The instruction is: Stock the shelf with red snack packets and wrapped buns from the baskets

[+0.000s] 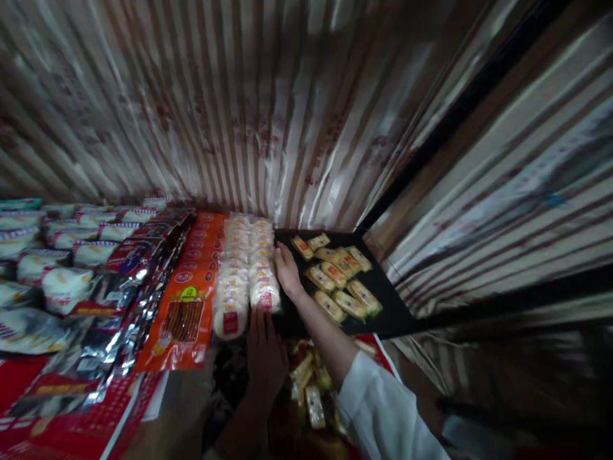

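Note:
Two rows of round, white, clear-wrapped packaged cakes or buns (232,281) run from front to back on the shelf. At the front end of the right-hand row, my left hand (265,348) has its fingers stretched up against the nearest pack (265,295). My right hand (287,269) lies along the right side of that same row, fingers extended and seeming to touch the packs. Neither hand is closed around anything. Beside my right hand, several yellowish wrapped snack packs (329,276) lie on a black surface (292,322).
To the left hang or lie orange snack packets (186,300), dark shiny packets (143,268) and several whitish bags (67,287). Below my arms is a red box (282,434) with loose wrapped snacks (315,406). Striped plastic sheeting (268,115) walls the back; a dark post (431,140) slants at the right.

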The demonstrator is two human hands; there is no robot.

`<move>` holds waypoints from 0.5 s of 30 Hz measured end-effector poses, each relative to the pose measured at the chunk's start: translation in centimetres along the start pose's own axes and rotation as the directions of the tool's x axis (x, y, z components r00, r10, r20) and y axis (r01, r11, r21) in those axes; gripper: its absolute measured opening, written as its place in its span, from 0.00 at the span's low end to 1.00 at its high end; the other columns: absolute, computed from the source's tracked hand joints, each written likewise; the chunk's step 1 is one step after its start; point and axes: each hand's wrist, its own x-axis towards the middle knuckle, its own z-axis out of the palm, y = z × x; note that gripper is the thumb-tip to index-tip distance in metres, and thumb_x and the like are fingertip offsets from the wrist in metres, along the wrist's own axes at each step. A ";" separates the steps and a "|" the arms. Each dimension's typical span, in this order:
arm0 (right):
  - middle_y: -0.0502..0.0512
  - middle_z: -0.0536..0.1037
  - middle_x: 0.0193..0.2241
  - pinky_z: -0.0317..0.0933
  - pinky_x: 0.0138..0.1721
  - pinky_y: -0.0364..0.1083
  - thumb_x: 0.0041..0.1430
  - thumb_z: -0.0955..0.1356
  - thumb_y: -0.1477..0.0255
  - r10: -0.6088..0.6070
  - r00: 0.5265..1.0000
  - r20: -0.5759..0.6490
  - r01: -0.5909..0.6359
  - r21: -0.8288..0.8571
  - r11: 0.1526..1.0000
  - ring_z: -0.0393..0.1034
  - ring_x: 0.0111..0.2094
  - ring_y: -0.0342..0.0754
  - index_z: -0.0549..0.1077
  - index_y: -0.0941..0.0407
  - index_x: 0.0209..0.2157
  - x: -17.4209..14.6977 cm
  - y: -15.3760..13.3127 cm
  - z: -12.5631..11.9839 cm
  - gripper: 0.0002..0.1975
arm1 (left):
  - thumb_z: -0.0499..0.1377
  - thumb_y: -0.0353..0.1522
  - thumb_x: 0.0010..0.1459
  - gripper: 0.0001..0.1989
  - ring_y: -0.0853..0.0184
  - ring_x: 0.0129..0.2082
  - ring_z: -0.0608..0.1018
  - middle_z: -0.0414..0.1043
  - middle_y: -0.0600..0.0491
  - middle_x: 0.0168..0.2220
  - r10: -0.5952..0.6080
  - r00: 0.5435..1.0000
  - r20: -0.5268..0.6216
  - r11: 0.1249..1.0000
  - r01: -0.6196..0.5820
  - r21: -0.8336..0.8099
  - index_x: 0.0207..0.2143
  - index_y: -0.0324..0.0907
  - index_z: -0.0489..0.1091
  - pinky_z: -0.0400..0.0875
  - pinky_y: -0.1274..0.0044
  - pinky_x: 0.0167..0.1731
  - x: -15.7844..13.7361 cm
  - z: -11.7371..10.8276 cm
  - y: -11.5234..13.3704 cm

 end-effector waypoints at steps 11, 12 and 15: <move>0.57 0.77 0.41 0.64 0.48 0.49 0.63 0.58 0.65 -0.043 0.988 -0.145 0.039 -0.033 0.999 0.70 0.45 0.49 0.73 0.54 0.44 -20.0 3.5 -9.4 0.16 | 0.46 0.25 0.61 0.22 0.54 0.66 0.47 0.49 0.35 0.64 0.122 0.988 0.094 0.972 -0.100 -0.213 0.58 0.32 0.55 0.56 0.57 0.59 -1.7 -1.8 1.1; 0.58 0.77 0.41 0.64 0.48 0.49 0.63 0.58 0.66 -0.059 0.988 -0.144 0.047 -0.085 0.995 0.70 0.44 0.49 0.73 0.55 0.43 -21.2 4.7 -10.4 0.16 | 0.46 0.25 0.60 0.22 0.54 0.66 0.48 0.50 0.36 0.64 0.155 0.982 0.106 0.963 -0.127 -0.236 0.58 0.33 0.56 0.56 0.57 0.59 -2.4 -2.0 1.5; 0.60 0.77 0.41 0.61 0.51 0.53 0.62 0.58 0.69 -0.032 0.983 -0.179 -0.024 -0.301 0.953 0.69 0.46 0.52 0.74 0.56 0.41 -23.4 8.3 -13.5 0.16 | 0.48 0.26 0.60 0.22 0.56 0.65 0.51 0.53 0.40 0.63 0.268 0.946 0.181 0.929 -0.204 -0.310 0.56 0.38 0.59 0.58 0.58 0.59 -4.7 -2.2 3.1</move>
